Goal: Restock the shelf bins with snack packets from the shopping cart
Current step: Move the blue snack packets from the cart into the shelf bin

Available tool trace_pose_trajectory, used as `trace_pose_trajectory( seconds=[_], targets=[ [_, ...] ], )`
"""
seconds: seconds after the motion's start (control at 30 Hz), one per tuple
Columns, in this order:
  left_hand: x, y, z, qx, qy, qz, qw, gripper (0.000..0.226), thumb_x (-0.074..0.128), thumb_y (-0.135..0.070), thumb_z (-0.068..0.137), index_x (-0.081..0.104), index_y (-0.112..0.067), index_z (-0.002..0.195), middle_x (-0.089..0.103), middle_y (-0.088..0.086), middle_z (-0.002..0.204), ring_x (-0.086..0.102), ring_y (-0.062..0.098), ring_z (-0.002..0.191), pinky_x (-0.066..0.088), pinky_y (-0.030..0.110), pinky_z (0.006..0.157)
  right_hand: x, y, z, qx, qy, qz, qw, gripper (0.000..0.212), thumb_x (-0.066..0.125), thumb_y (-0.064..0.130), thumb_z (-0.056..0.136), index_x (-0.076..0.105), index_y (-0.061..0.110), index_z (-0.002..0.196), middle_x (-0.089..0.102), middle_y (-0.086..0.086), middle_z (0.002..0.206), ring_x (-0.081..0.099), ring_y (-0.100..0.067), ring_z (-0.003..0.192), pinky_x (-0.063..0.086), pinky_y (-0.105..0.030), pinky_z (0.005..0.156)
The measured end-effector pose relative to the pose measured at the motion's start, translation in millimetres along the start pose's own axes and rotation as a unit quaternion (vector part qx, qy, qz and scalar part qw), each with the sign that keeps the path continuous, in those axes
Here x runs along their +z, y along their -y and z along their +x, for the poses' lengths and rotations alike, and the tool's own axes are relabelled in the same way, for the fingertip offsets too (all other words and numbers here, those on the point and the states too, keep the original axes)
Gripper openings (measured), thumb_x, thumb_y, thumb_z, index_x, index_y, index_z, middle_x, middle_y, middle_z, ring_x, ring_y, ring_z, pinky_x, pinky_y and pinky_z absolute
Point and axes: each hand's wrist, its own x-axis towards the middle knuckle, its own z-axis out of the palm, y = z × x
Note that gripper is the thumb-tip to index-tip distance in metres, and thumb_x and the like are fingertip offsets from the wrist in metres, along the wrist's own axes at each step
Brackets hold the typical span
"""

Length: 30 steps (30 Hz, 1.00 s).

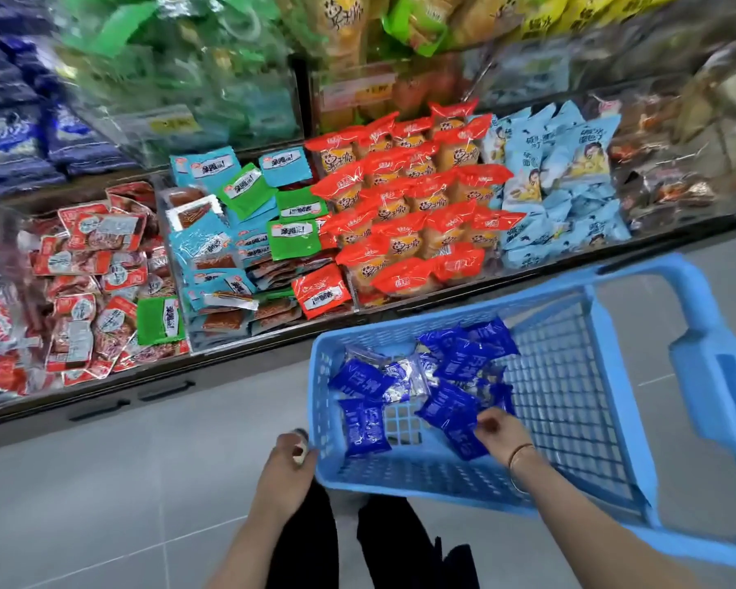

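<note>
A light blue plastic shopping cart stands in front of me on the floor. Several dark blue snack packets lie on its mesh bottom, mostly at the left end. My right hand is inside the cart and pinches a dark blue packet at the near side of the pile. My left hand grips the cart's near left corner rim. Beyond the cart, low shelf bins hold snack packets in rows.
The bins hold red and white packets at left, blue and green packets, orange-red cakes and pale blue packets. Upper shelves hold dark blue bags at far left. Grey tiled floor lies between me and the shelf.
</note>
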Motion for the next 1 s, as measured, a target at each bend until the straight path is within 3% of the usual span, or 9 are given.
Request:
trace_pose_trajectory(
  seconds=[0.1,0.23,0.43,0.6,0.77,0.83,0.9,0.97,1.0],
  targets=[
    [15.6,-9.2,35.2,0.003,-0.02,-0.002,1.0,0.028,0.056,-0.026,0.093,0.046,-0.01,0.113,0.057,0.007,0.108,0.061,0.029,0.091,0.044,0.031,0.074,10.0,0.3,36.5,-0.003,-0.011,-0.023,1.0,0.044,0.066,0.013,0.082,0.051,0.008,0.124,0.052,-0.013,0.125,0.054,-0.028,0.111,0.041,-0.028,0.093],
    [32.5,-10.3,64.6,0.015,-0.037,-0.026,0.999,0.008,0.049,-0.018,0.096,0.048,-0.018,0.103,0.062,0.01,0.101,0.06,0.025,0.08,0.043,0.03,0.067,32.2,2.9,82.1,0.022,-0.036,-0.086,0.995,0.068,0.074,0.024,0.076,0.039,0.011,0.133,0.038,-0.015,0.137,0.04,-0.035,0.124,0.039,-0.04,0.101],
    [40.2,1.7,68.3,0.049,-0.057,-0.052,0.996,0.011,0.046,-0.018,0.096,0.05,-0.024,0.104,0.064,0.001,0.096,0.062,0.021,0.086,0.05,0.035,0.077,64.9,-2.7,103.2,0.072,0.0,-0.21,0.975,0.094,0.076,0.033,0.074,0.017,0.012,0.143,0.019,-0.013,0.151,0.026,-0.033,0.136,0.038,-0.046,0.104],
    [40.3,3.6,70.5,0.057,-0.053,-0.062,0.995,0.011,0.046,-0.019,0.097,0.051,-0.026,0.104,0.064,-0.001,0.094,0.062,0.01,0.082,0.046,0.03,0.072,73.2,-9.0,99.2,0.034,0.012,-0.289,0.957,0.082,0.078,0.038,0.069,0.031,0.02,0.133,0.026,-0.01,0.141,0.03,-0.032,0.131,0.041,-0.045,0.099],
    [41.2,3.6,70.4,0.044,-0.052,-0.063,0.996,0.01,0.047,-0.019,0.097,0.051,-0.026,0.104,0.065,0.001,0.096,0.064,0.017,0.084,0.048,0.029,0.07,74.6,-8.6,93.9,-0.01,0.101,-0.279,0.955,0.065,0.072,0.017,0.076,0.028,0.017,0.123,0.062,-0.012,0.116,0.06,-0.028,0.105,0.051,-0.039,0.085],
    [38.6,-2.0,67.6,0.038,-0.05,-0.056,0.996,0.009,0.049,-0.017,0.096,0.052,-0.021,0.103,0.065,0.004,0.097,0.065,0.021,0.085,0.048,0.028,0.066,69.4,-6.6,88.3,-0.027,0.11,-0.281,0.953,0.067,0.069,0.017,0.079,0.027,0.019,0.133,0.061,-0.012,0.12,0.06,-0.028,0.108,0.05,-0.039,0.088],
    [33.5,-7.2,59.9,0.053,-0.062,-0.053,0.995,0.019,0.054,-0.016,0.094,0.053,-0.015,0.112,0.063,0.006,0.107,0.063,0.023,0.095,0.052,0.035,0.076,61.5,-3.1,77.7,-0.063,0.105,-0.278,0.953,0.062,0.065,0.023,0.084,0.034,0.019,0.137,0.055,-0.011,0.13,0.056,-0.027,0.114,0.047,-0.037,0.095],
    [28.4,-13.3,45.7,0.107,-0.144,-0.016,0.984,0.036,0.06,-0.016,0.09,0.05,-0.009,0.124,0.054,0.001,0.119,0.054,0.018,0.107,0.048,0.038,0.089,51.8,1.7,60.8,-0.115,0.056,-0.245,0.961,0.052,0.062,0.028,0.086,0.042,0.021,0.134,0.045,-0.007,0.139,0.053,-0.026,0.118,0.045,-0.034,0.096],
    [27.4,-19.9,36.0,0.14,-0.191,-0.016,0.971,0.037,0.062,-0.016,0.089,0.05,-0.01,0.123,0.052,-0.002,0.118,0.051,0.014,0.105,0.046,0.035,0.087,46.9,5.6,49.9,-0.149,0.026,-0.225,0.963,0.046,0.06,0.029,0.087,0.045,0.021,0.13,0.043,-0.004,0.139,0.053,-0.025,0.116,0.046,-0.032,0.094]
  ],
)
